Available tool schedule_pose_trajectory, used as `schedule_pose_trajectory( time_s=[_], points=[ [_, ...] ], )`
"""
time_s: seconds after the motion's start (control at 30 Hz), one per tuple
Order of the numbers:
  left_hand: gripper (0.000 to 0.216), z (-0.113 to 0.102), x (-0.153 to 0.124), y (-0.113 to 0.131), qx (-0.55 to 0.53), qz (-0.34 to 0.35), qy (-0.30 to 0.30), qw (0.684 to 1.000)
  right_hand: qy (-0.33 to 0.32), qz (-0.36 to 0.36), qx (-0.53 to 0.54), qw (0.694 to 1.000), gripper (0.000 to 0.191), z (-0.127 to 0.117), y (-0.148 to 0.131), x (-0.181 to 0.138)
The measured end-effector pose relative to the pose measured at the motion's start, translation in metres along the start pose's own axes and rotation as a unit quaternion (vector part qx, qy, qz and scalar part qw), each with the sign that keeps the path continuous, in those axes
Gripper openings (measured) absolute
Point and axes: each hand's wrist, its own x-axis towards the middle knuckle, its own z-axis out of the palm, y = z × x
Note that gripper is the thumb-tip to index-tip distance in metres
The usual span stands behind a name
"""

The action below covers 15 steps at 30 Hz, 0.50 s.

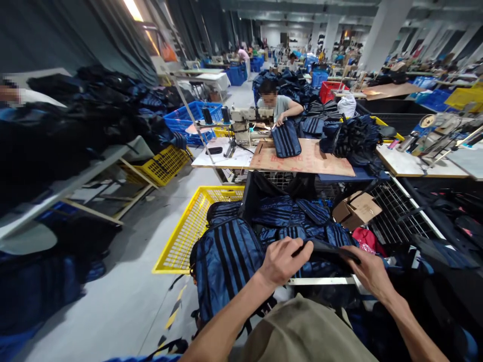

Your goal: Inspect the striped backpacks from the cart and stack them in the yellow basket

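Both hands grip a dark, flat fabric strap (327, 250) low in the view, around six o'clock. The left hand (281, 261) has its fingers curled shut over one end; the right hand (372, 271) seems clamped on the other, though its fingertips are hidden. A navy, black-striped fabric backpack (226, 261) lies at the left hand's nine o'clock.

Only 1 camera covered the scene, worn on the person's head. It looked forward and down over both forearms, so the left hand (281, 261) and right hand (372, 274) sat close at the bottom of the view. Beyond them it faced a co-worker's counter (302, 161) farther off, with the long workshop hall stretching well behind.
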Motion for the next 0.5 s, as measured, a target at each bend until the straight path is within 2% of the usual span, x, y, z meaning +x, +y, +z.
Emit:
schedule_pose_trajectory(
  time_s=[0.1, 0.17, 0.27, 0.33, 0.4, 0.5],
  points=[
    [0.016, -0.004, 0.0, 0.001, -0.043, -0.1, -0.044, 0.993, 0.044, -0.011, -0.022, 0.999, 0.038, 0.012, 0.0, 0.004],
    [0.015, -0.004, -0.007, -0.006, -0.03, -0.121, -0.06, 0.99, 0.035, -0.027, -0.035, 0.998, 0.04, 0.006, -0.003, 0.007],
    [0.016, 0.004, -0.018, -0.021, 0.06, -0.119, 0.0, 0.991, -0.008, -0.052, -0.047, 0.998, 0.048, -0.005, -0.017, 0.013],
    [0.019, 0.006, -0.022, -0.03, 0.065, -0.154, 0.052, 0.985, -0.022, -0.056, -0.05, 0.997, 0.054, -0.011, -0.029, 0.018],
    [0.029, 0.0, -0.024, -0.038, -0.009, -0.212, 0.056, 0.976, -0.017, -0.051, -0.044, 0.998, 0.057, -0.019, -0.034, 0.023],
    [0.048, -0.022, -0.03, -0.046, -0.19, -0.305, -0.03, 0.933, 0.018, -0.02, 0.005, 1.0, 0.054, -0.038, -0.025, 0.03]
  ],
)
